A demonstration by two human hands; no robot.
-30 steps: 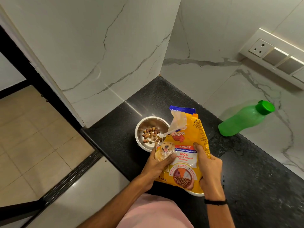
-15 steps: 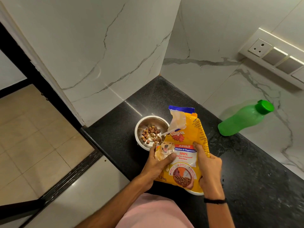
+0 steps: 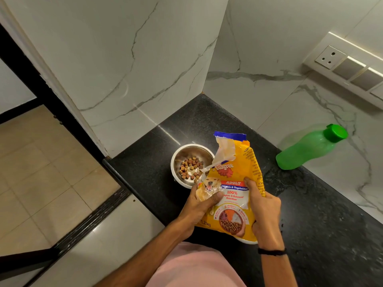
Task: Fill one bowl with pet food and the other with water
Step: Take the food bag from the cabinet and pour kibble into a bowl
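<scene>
Showing only as a pale rim sliver beneath the pet food bag (image 3: 232, 193): second bowl (image 3: 249, 242), contents hidden. Gripping the bag upright above the black tabletop (image 3: 321, 214) with left hand (image 3: 199, 208) and right hand (image 3: 263, 208), fingers (image 3: 215, 198) of both clamping on its sides. Leaning the torn top corner over the steel bowl (image 3: 180, 154), just beside, holding a shallow heap of brown kibble (image 3: 190, 167). Standing capped by the wall, well apart: green bottle (image 3: 306, 150), contents hard to make out.

The black speckled bench (image 3: 323, 214) carries a steel bowl (image 3: 186, 152) holding brown kibble (image 3: 189, 167) and, well apart by the wall, a green bottle (image 3: 306, 151). A white rim (image 3: 250, 242) peeks beneath the food bag (image 3: 234, 195).
</scene>
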